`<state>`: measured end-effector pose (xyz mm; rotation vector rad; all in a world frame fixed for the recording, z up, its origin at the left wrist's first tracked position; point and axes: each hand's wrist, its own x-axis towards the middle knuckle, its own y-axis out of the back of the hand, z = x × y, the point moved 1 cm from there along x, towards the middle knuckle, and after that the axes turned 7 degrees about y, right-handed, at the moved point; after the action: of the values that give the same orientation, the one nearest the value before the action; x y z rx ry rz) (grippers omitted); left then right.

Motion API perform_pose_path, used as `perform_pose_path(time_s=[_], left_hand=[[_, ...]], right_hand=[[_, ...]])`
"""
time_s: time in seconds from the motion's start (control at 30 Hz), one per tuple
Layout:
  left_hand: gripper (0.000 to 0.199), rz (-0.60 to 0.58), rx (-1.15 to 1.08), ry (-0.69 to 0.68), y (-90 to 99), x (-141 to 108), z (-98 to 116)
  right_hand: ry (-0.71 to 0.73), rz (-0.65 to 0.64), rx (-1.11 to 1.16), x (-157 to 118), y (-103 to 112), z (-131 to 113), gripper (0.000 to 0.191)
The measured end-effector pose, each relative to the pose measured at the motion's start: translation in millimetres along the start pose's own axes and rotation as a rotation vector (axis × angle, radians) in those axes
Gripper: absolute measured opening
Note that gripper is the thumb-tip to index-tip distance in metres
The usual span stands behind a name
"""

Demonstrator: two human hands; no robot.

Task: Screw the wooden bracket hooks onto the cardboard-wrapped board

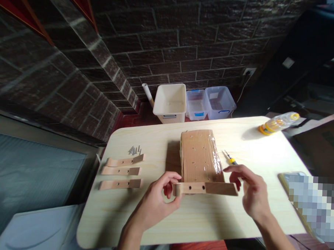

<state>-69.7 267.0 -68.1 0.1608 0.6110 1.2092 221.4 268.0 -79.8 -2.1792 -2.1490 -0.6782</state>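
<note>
A wooden hook [196, 188] with two dark holes and angled ends lies across the near end of a cardboard box [200, 152]. The box is partly wrapped in clear tape, and small holes dot its top. Around the hook's rounded left end, my left hand [160, 193] has its thumb and fingers closed. My right hand [251, 189] is by the other end, fingers bent and apart, gripping nothing that I can see; whether a fingertip touches the hook is unclear. Just beyond it lies a small screwdriver [231, 159] with a yellow and black handle.
Three similar wooden hooks [122, 171] lie at the table's left, below a pile of screws [134, 150]. A clear, yellow-capped bottle [277, 123] rests at the back right. Beyond the table [155, 139] stand a cream bin [170, 99] and two clear tubs [219, 101].
</note>
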Motion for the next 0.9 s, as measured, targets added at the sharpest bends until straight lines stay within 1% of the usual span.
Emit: perform_pose_path(time_s=[0.1, 0.17, 0.27, 0.4, 0.5, 0.6, 0.67, 0.7, 0.77, 0.83, 0.9], left_hand=[[0.051, 0.022, -0.009, -0.018, 3.2, -2, -2], [0.053, 0.036, -0.004, -0.023, 4.5, -4, -2], [0.055, 0.050, 0.001, -0.024, 6.2, -8, 0], [0.057, 0.073, 0.036, -0.028, 12.8, -20, 7], [0.051, 0.095, 0.061, -0.025, 25.7, -37, 12], [0.032, 0.180, 0.094, -0.048, 51.9, -48, 16], [0.023, 0.239, 0.125, -0.059, 78.8, -44, 17], [0.023, 0.283, 0.142, -0.057, 94.9, -37, 17], [0.028, 0.350, 0.207, -0.044, 129.2, -15, 18], [0.029, 0.344, 0.364, -0.002, 159.8, 12, 17], [0.024, 0.287, 0.533, 0.105, 180.6, 37, 14]], right_hand=[[-0.076, 0.165, 0.074, 1, 4, 11, 0.083], [-0.126, 0.269, 0.098, 3, 6, 16, 0.081], [-0.161, 0.385, 0.118, 5, 8, 20, 0.075], [-0.171, 0.430, 0.141, 8, 8, 21, 0.073], [-0.167, 0.460, 0.166, 9, 10, 19, 0.071], [-0.149, 0.535, 0.198, 3, 14, 17, 0.070], [-0.152, 0.586, 0.215, -10, 18, 16, 0.069], [-0.156, 0.597, 0.217, -19, 20, 15, 0.068], [-0.177, 0.625, 0.229, -38, 22, 14, 0.065], [-0.206, 0.641, 0.226, -54, 21, 12, 0.063], [-0.240, 0.669, 0.222, -63, 18, 10, 0.061]])
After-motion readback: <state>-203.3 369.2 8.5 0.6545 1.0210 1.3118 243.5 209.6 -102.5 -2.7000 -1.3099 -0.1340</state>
